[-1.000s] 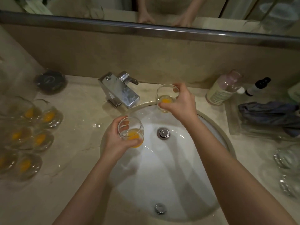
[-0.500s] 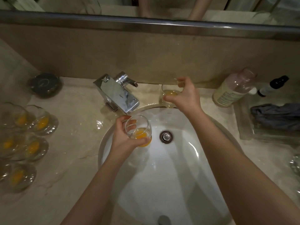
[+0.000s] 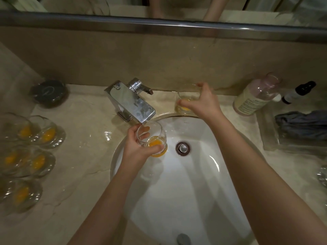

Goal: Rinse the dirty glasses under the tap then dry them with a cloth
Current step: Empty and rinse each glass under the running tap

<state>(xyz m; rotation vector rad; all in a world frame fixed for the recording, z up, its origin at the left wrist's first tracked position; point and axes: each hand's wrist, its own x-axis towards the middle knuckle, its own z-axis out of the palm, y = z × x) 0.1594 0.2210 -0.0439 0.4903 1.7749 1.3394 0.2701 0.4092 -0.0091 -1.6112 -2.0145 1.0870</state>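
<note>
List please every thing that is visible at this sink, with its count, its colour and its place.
dirty glasses: at least six, clear with orange residue, counter left of basin
held glass: one, clear with orange residue, under the tap spout
second glass: one, clear with orange residue, counter behind basin
tap: one, chrome, behind basin
basin: one, white, centre
drain: one, metal, in basin
dark round object: one, black, far left
large bottle: one, pinkish clear, right
small bottle: one, dark cap, right
cloth: one, grey-blue, in clear tray
left hand: grips held glass
right hand: grips second glass
</note>
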